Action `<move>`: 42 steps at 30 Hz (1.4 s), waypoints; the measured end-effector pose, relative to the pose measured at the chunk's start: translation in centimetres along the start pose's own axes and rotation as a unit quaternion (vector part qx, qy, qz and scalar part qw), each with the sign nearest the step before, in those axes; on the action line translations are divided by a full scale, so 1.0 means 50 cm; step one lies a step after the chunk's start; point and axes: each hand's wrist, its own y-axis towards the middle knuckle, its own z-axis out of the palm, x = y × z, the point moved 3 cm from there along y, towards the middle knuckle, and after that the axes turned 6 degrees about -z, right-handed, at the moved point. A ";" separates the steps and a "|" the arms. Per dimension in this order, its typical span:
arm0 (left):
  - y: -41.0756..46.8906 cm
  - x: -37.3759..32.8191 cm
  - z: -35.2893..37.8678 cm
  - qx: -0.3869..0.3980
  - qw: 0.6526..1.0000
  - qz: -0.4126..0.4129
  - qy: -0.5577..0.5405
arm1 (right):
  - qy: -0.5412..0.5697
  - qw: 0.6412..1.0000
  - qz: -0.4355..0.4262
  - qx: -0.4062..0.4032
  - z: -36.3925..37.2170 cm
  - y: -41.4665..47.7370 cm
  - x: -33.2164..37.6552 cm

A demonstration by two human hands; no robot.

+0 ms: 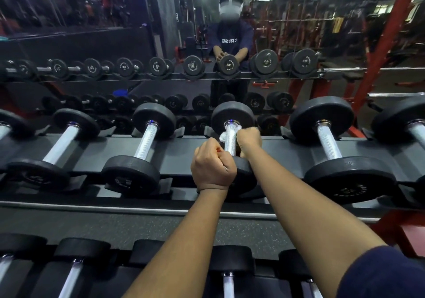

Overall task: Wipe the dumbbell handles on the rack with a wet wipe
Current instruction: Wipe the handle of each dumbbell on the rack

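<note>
Right hand (249,140): its fingers curl around the wet wipe (222,137) and squeeze it onto the dumbbell handle (230,142), near the far end.
Left hand (213,167): it is a tight fist at the near end of the same handle and seems to grip it.
Where the dumbbell is: on the top shelf of the rack (287,150), between two others.
Roll risk: a hard rub may spin the dumbbell if the left hand lets go.
Missed spot: the part under the left hand may not get wiped.
Wipe risk: the rough metal may snag and tear the wipe, or the wipe may bunch up and slip off.
Pinch risk: fingers may get squashed against the far black end (232,114).
</note>
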 end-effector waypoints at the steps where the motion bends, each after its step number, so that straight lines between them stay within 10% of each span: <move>1: 0.000 0.000 0.000 0.001 1.000 0.001 0.001 | -0.092 0.992 -0.084 -0.029 -0.007 0.000 0.010; 5: -0.003 -0.006 0.000 0.006 1.000 0.010 0.008 | -0.312 0.893 -0.322 -0.025 -0.001 -0.013 0.056; 8: -0.005 -0.010 0.002 0.009 1.000 0.016 0.016 | -0.473 0.700 -0.535 -0.008 0.029 -0.042 0.089; 12: -0.002 -0.004 0.002 0.006 1.000 0.016 0.018 | -0.679 0.472 -0.529 0.192 0.070 -0.069 0.090; 17: 0.001 0.004 0.001 0.002 1.000 0.000 0.012 | -0.673 0.533 -0.466 0.214 0.092 -0.065 0.088; 24: 0.000 0.004 -0.003 -0.012 1.000 0.001 0.002 | -0.481 0.793 -0.366 0.070 0.026 -0.062 0.084; 35: 0.001 0.005 0.000 0.003 1.000 -0.019 -0.002 | -0.495 0.768 -0.185 0.361 -0.066 -0.097 0.086; 42: 0.002 0.011 -0.002 -0.001 1.000 -0.020 -0.001 | -0.131 0.900 -0.094 0.406 -0.117 -0.094 0.025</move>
